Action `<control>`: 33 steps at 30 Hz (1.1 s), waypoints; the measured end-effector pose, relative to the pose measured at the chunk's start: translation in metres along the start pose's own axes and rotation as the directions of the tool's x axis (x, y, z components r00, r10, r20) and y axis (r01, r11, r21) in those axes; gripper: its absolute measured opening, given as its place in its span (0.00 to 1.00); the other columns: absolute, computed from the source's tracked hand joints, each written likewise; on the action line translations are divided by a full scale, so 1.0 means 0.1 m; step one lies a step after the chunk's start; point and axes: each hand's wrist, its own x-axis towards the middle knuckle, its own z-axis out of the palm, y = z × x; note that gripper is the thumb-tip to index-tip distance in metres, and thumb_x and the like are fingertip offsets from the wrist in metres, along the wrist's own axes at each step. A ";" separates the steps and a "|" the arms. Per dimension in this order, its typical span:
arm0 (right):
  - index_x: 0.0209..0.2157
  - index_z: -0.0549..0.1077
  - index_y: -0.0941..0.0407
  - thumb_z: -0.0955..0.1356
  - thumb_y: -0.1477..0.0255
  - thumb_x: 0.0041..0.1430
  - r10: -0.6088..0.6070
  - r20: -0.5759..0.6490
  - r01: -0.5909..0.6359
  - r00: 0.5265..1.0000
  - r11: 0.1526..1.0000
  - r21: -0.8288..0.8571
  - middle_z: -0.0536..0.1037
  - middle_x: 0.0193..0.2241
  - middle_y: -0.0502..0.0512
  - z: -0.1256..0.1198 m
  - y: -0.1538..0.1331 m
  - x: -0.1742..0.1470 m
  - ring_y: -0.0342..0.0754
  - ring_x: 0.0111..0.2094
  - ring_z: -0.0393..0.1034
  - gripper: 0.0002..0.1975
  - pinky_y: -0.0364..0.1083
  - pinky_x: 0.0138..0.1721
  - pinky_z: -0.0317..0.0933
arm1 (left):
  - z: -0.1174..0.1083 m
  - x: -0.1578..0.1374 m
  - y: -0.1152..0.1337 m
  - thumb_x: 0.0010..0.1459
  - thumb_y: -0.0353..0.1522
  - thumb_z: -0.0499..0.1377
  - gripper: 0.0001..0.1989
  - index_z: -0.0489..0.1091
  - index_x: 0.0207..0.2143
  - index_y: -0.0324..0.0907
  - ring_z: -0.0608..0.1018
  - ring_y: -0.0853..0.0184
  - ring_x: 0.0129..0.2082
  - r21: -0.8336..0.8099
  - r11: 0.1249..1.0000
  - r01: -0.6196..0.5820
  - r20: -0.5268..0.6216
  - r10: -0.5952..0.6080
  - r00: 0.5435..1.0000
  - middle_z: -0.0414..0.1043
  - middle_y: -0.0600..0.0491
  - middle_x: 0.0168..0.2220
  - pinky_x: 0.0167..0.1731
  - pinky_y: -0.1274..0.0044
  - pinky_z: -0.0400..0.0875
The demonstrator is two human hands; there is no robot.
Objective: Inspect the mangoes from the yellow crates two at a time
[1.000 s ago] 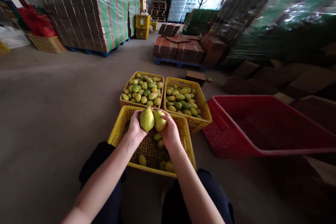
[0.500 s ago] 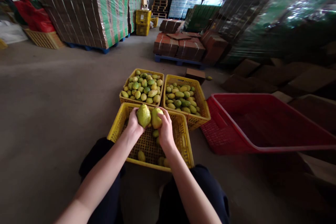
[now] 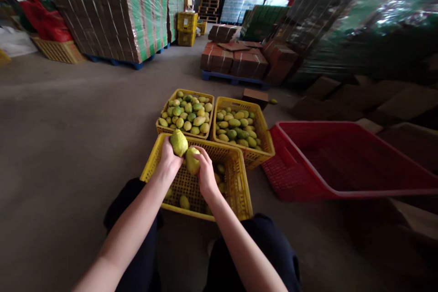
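My left hand (image 3: 169, 157) is closed around a yellow-green papaya (image 3: 179, 143), its knobby end pointing up. A second, smoother papaya (image 3: 192, 160) is in my right hand (image 3: 205, 174), gripped with thumb and fingers just right of and slightly lower than the first. Both hands are over the near yellow crate (image 3: 242, 182), where a few loose papayas (image 3: 184, 202) lie on the slatted bottom; my arms hide part of it. Beyond stand two more yellow crates, the left one (image 3: 185, 91) heaped with papayas and the right one (image 3: 263, 157) also holding many.
A large red plastic basket (image 3: 278, 169) stands to the right, touching or nearly touching the right crate. Behind the crates are a small cardboard box (image 3: 255, 96) and a blue pallet (image 3: 226, 77) of flattened cartons. Tall wrapped stacks (image 3: 147, 13) rise at the back left. Grey concrete floor (image 3: 85, 114) extends left.
Both hands, each still holding its papaya, have shifted left; the right one has also come lower. More of the loose fruit at the near crate's right side now shows.
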 end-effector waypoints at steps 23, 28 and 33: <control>0.27 0.69 0.54 0.69 0.71 0.43 0.275 -0.157 -0.175 0.948 0.869 0.463 0.74 0.20 0.48 -0.28 -0.15 0.31 0.46 0.22 0.71 0.06 0.44 0.20 0.68 | -0.07 -0.08 -0.08 0.60 0.37 0.54 0.09 0.70 0.35 0.43 0.76 0.64 0.27 0.213 0.971 0.109 0.095 -0.132 0.987 0.72 0.52 0.28 0.27 0.73 0.74; 0.30 0.71 0.54 0.71 0.71 0.51 0.268 -0.176 -0.143 0.947 0.844 0.517 0.78 0.23 0.47 -0.31 -0.25 0.30 0.45 0.25 0.73 0.05 0.44 0.25 0.73 | -0.04 -0.14 0.01 0.62 0.35 0.51 0.12 0.70 0.38 0.36 0.78 0.62 0.33 0.172 0.974 0.151 0.273 -0.194 0.942 0.73 0.43 0.33 0.26 0.76 0.76; 0.31 0.70 0.56 0.66 0.65 0.62 0.429 -0.153 -0.281 0.890 0.782 0.556 0.76 0.19 0.49 -0.32 -0.26 0.30 0.44 0.21 0.72 0.10 0.42 0.21 0.72 | -0.03 -0.13 -0.02 0.65 0.34 0.50 0.13 0.70 0.40 0.36 0.78 0.62 0.33 0.140 0.965 0.222 0.240 -0.250 0.938 0.73 0.42 0.31 0.22 0.79 0.76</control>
